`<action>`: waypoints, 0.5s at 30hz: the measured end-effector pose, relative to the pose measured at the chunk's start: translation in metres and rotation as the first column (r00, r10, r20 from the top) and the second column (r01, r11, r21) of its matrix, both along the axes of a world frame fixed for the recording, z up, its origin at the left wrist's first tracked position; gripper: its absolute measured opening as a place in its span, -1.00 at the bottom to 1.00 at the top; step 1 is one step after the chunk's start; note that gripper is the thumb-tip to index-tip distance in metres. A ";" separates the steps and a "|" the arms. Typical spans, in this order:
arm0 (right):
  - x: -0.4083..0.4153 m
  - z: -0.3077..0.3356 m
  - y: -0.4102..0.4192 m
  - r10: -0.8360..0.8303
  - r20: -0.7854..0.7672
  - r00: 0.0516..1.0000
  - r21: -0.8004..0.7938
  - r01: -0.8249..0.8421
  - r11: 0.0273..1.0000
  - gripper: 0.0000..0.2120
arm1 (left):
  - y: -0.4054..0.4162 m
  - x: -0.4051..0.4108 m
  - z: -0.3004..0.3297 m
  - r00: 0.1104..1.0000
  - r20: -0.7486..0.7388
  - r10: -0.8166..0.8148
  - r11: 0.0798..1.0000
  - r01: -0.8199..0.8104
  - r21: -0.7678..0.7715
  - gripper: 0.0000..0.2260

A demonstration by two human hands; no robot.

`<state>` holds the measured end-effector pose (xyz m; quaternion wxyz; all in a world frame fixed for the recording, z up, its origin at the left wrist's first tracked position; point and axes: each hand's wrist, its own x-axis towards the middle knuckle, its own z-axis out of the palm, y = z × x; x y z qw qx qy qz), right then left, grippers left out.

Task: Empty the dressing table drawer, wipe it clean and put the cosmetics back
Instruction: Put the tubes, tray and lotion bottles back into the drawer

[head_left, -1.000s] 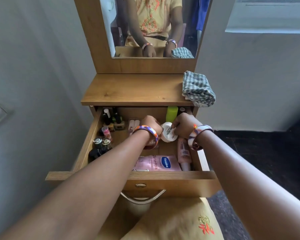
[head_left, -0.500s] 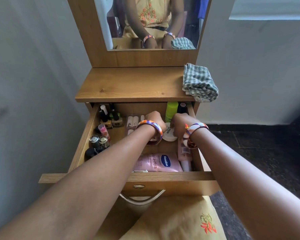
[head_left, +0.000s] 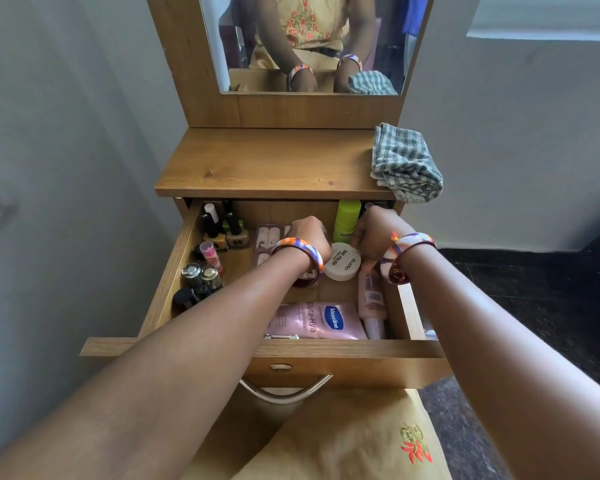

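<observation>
Both hands work deep in the open drawer (head_left: 160,299). The left hand (head_left: 310,233) is curled knuckles-up; what its grip pinches cannot be told. The right hand (head_left: 374,230) rests fingertips on the white nail-polish jar (head_left: 343,261), grip not clearly closed. The green bottle (head_left: 347,220) stands between the hands. The drawer is still full; the checked cloth (head_left: 404,164) waits on the desk (head_left: 264,164). Risk: a wrist sweeping the upright nail polish bottles (head_left: 222,230) could topple them
</observation>
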<state>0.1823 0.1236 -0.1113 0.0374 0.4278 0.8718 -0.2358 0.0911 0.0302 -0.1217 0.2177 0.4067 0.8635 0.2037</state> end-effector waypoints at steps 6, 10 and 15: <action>0.001 0.008 -0.019 0.163 0.135 0.977 -0.059 -0.156 0.986 -0.77 | -0.005 0.007 0.007 0.980 0.098 -0.176 0.982 0.182 -0.057 -0.75; 0.002 0.015 -0.022 0.165 0.193 0.967 -0.052 -0.158 0.986 -0.75 | -0.012 0.005 0.021 0.946 0.163 -0.280 0.945 0.302 -0.127 -0.69; 0.001 0.031 -0.028 0.213 0.122 0.969 -0.121 -0.199 0.973 -0.81 | -0.031 -0.003 0.045 0.891 0.328 -0.313 0.917 0.373 -0.138 -0.76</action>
